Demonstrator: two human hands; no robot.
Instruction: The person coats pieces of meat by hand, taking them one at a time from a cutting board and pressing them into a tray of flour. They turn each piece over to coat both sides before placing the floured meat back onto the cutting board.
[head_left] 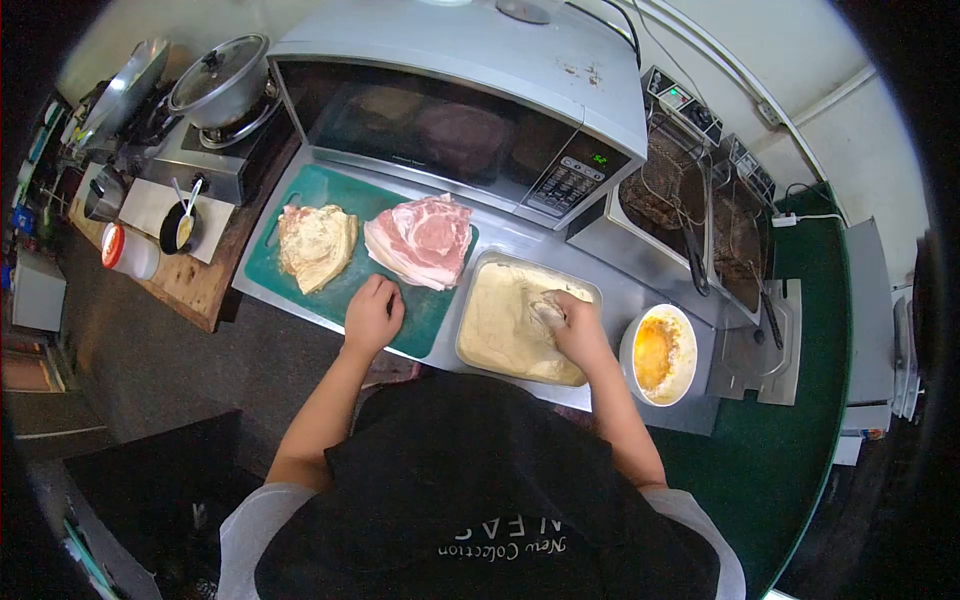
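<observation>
My left hand (374, 318) rests at the near edge of the green cutting board (330, 192), its fingers curled and nothing showing in them. Just beyond it on the board lie a raw pink slab of meat (420, 240) and, further left, a second slab coated in pale flour (316, 246). To the right, a rectangular metal tray (462, 340) holds pale flour (505, 320). My right hand (582, 332) reaches over the tray with closed fingers around a greyish, shiny thing (545, 310) down at the flour; I cannot tell its kind.
Right of the tray stands a white bowl (682, 392) with yellow egg mixture. A microwave (450, 110) fills the back of the counter. Fryers with baskets (660, 180) stand at right. A lidded pot (222, 85), a black cup (182, 230) and a red-lidded jar (130, 252) are at left.
</observation>
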